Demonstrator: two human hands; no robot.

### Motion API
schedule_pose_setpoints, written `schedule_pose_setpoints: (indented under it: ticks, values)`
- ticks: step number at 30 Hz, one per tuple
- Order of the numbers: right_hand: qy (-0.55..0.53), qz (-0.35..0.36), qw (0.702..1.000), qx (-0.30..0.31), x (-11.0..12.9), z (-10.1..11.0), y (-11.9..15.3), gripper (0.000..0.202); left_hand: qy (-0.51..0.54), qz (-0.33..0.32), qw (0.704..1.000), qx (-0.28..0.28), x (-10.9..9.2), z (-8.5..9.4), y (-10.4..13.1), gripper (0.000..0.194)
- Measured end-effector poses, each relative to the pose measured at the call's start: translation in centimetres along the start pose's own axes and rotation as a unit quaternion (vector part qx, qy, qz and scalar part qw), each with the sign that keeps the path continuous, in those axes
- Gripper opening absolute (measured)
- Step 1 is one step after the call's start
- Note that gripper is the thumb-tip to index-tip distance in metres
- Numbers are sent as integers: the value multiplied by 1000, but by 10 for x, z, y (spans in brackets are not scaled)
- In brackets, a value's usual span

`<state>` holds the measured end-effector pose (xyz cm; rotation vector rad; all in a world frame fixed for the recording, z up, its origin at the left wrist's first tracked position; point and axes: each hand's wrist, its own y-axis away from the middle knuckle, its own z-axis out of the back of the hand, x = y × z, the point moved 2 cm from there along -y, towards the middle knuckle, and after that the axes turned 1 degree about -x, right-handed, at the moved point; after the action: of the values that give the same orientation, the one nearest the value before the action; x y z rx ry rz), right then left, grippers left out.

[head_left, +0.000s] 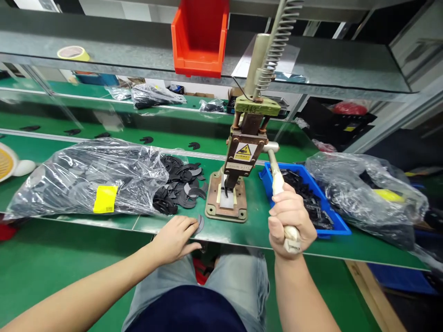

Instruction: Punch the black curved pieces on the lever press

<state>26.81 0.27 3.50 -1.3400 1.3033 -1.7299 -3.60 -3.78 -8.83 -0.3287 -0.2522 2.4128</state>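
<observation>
1. Press [238, 167]: stood near the tabletop's [258, 207] front edge; a slipped lever [277, 177] could have pinched straying fingers.
2. Plastic bag [86, 173]: lay left of the press, loose crescents [185, 184] at its mouth; a nudge could have scattered them.
3. Right hand [292, 216]: fingers wrapped round the lever.
4. Left hand [176, 237]: fingers half-bent, touching; grip uncertain.
5. Single crescent [200, 225]: at the front edge, under the left fingertips; a careless drag could have dropped it.
</observation>
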Motion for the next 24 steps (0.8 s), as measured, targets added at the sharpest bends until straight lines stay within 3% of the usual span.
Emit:
schedule_pose_setpoints:
  ticks: [4, 7, 10, 12, 14, 16, 18, 19, 24]
  values:
    - [1, -2, 1000, -6, -2, 0, 1, 20, 5, -37, 999, 2, -2, 2, 10, 29]
    - [-1, 1, 1000, -12, -3, -1, 2, 20, 19, -34, 999, -11, 3, 14, 9, 26]
    - [-4, 7, 1000, -16, -3, -2, 2, 20, 49, 2, 999, -23, 11, 32, -5, 22]
    - [-1, 6, 1000, -14, -3, -2, 1, 20, 107, 71, 991, -39, 19, 41, -21, 21]
    - [4, 3, 1000, -12, -2, -2, 1, 20, 220, 179, 957, -54, 30, 42, -41, 22]
    - [6, 2, 1000, -10, -1, -2, 0, 20, 368, 281, 885, -53, 40, 33, -64, 26]
    - [4, 3, 1000, -6, 0, -2, 0, 20, 486, 321, 812, -48, 47, 20, -89, 32]
    - [4, 4, 1000, -3, 0, -2, 0, 19, 516, 322, 792, -45, 49, 15, -102, 34]
    - [12, 0, 1000, 8, 2, -1, -1, 20, 548, 320, 773, 2, 51, 3, -150, 34]
